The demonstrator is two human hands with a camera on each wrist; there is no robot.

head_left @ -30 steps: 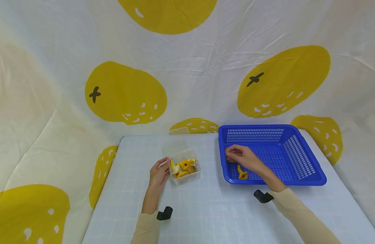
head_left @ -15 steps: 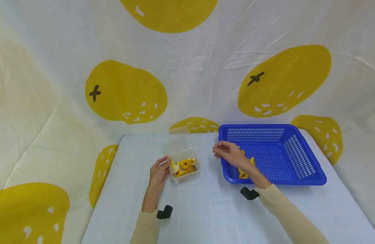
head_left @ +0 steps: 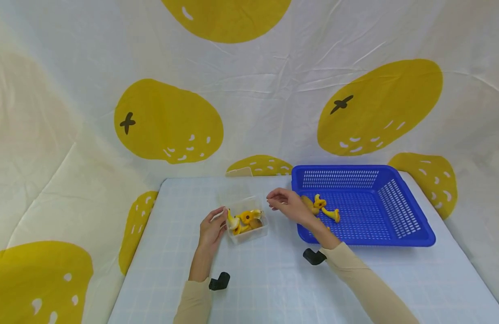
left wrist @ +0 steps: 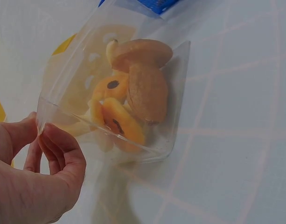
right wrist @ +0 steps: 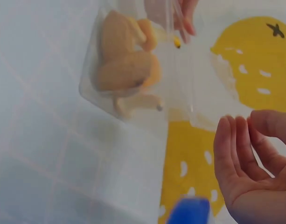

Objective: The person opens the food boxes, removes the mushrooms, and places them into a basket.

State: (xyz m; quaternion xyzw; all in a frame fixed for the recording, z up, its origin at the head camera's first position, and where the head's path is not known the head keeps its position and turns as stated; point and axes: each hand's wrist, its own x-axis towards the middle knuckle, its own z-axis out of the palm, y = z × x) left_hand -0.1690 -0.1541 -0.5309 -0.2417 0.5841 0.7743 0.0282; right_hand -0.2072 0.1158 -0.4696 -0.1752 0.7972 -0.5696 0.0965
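A clear plastic box (head_left: 249, 237) stands on the table, its left rim pinched between the thumb and fingers of my left hand (head_left: 210, 228). Inside lie a brown mushroom (left wrist: 147, 93), yellow-orange pieces (left wrist: 124, 123) with dark spots and some yellow-white pieces (head_left: 233, 221). Just right of the box, my right hand (head_left: 288, 205) hovers with loosely bent fingers (right wrist: 224, 144). Nothing shows between its fingers and thumb. In the blue basket (head_left: 395, 241), brown mushrooms (head_left: 308, 203) and yellow mushroom-like pieces (head_left: 332, 214) lie at the left side, partly hidden by the right hand and forearm.
A clear lid-like panel (head_left: 233, 192) stands behind the box, towards the patterned cloth backdrop (head_left: 257, 112). The basket's raised left wall is close to the right forearm. A pale checked cloth covers the table (head_left: 265, 279).
My right hand has come out of the basket and moved left to beside the box, uncovering brown and yellow mushrooms in the basket. The left hand stays at the box rim.
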